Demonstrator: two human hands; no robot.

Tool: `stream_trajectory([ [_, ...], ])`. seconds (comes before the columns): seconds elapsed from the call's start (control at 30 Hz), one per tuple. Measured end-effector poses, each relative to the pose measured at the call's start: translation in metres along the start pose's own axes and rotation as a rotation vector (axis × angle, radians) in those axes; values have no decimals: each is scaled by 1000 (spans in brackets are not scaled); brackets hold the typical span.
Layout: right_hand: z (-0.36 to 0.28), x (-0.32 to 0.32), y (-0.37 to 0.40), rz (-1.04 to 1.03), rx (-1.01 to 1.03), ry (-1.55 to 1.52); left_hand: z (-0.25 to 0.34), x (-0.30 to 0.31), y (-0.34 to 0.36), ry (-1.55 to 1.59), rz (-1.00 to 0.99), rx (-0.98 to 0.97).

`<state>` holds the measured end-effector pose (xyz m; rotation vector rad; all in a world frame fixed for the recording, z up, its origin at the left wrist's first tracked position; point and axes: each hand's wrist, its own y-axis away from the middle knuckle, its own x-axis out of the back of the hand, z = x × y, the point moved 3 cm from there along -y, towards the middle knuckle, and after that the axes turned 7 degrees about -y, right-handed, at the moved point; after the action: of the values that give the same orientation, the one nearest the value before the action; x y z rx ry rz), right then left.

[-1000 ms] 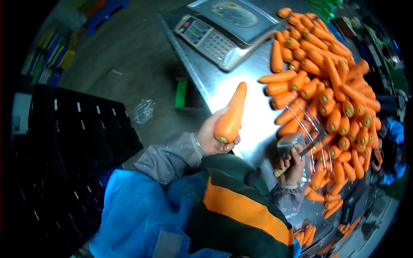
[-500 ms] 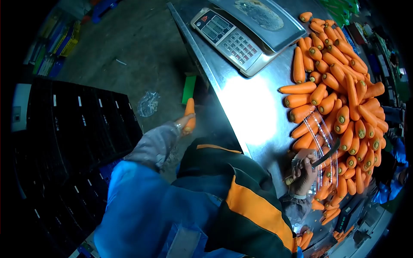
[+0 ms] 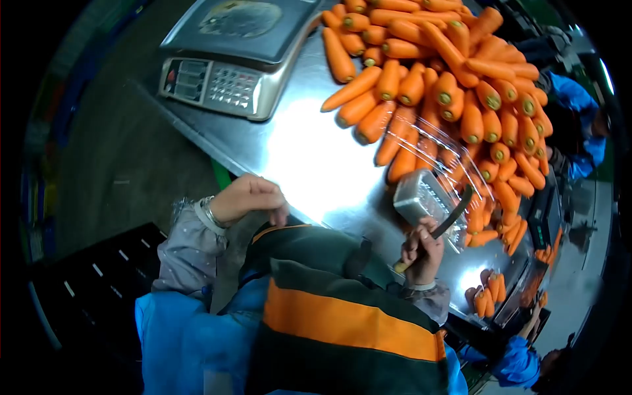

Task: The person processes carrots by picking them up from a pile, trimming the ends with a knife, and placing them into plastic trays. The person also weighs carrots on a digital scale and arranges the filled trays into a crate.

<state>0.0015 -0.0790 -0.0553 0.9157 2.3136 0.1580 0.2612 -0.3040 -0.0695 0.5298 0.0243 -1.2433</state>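
Note:
My left hand [image 3: 250, 199] hangs by the table's near edge, with its fingers loosely bent and no carrot visible in it. My right hand [image 3: 423, 251] is wrapped round the handle of a knife [image 3: 454, 215], whose dark curved blade points up and to the right. Just beyond that hand, a clear plastic tray [image 3: 416, 197] sits against the near side of the carrot pile [image 3: 454, 85]. Clear plastic packaging with white lines [image 3: 421, 141] lies over some of the carrots.
A weighing scale [image 3: 230, 89] stands on the metal table [image 3: 299, 155], left of the pile. A small carrot group [image 3: 489, 294] lies at the right. Black crates [image 3: 99, 270] are at the lower left. Other people in blue [image 3: 517, 363] are at the right.
The carrot that was in my left hand is gone from it, and that hand has come closer to the table edge. My right hand still grips the knife. The view has turned right.

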Motion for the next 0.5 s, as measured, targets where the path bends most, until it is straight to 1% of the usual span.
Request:
stream_trajectory([
  [0.07, 7, 2, 13, -28, -27, -97, 26, -11, -40, -81, 53, -131],
  [0.1, 5, 15, 5, -28, -33, -58, 26, -15, -84, -168, 156, -78],
  [0.13, 4, 16, 14, -19, 2, -28, 19, -19, -110, -264, 261, -48],
  [0.2, -1, 20, 25, 4, 62, 38, 6, -32, -166, -496, 374, -110],
  [0.27, -7, 30, 38, 68, 78, -38, -19, -46, -218, -686, 448, -81],
  [0.33, -11, 48, 38, 138, 98, -65, -22, -74, -256, -1088, 620, -34],
  [0.37, -13, 50, 46, 170, 103, -80, -18, -80, -261, -1068, 535, 126],
  [0.47, -19, 58, 59, 223, 124, -80, -26, -93, -272, -1175, 692, 138],
  [0.5, -20, 63, 63, 235, 129, -72, -29, -90, -274, -1124, 742, 135],
])
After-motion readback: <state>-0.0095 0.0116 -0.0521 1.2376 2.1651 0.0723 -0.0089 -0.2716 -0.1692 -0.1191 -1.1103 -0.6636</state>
